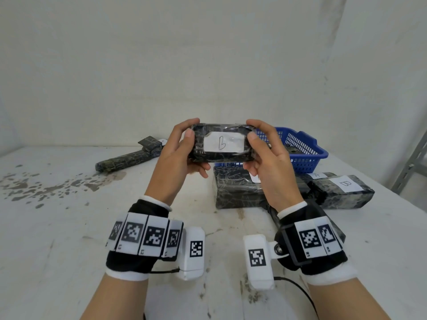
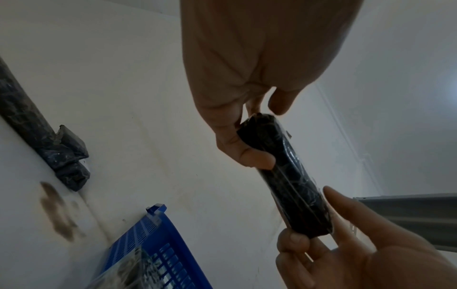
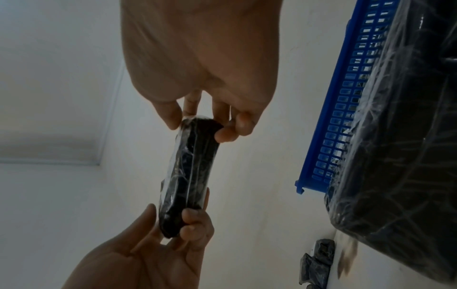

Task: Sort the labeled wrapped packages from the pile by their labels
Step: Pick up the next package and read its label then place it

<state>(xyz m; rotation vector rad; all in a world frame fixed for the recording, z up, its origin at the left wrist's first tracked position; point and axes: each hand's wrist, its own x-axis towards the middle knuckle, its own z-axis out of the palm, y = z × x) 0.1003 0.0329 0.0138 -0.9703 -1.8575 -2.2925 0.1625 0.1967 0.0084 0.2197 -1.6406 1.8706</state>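
Oblong black film-wrapped package with white paper "b" label, both hands pinching its rounded ends

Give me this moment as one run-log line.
phase: label check | held: package labeled b, lifted above table | left hand: grips left end | right hand: grips right end | blue basket: behind

A black package wrapped in clear film, streaked with pale crinkle lines, carries a white label marked "b" in black ink. Behind it sits a blue slotted basket. Black-and-white square-patterned markers cover black wristbands edged in white. The white table shows dark, possibly brownish, blotches.
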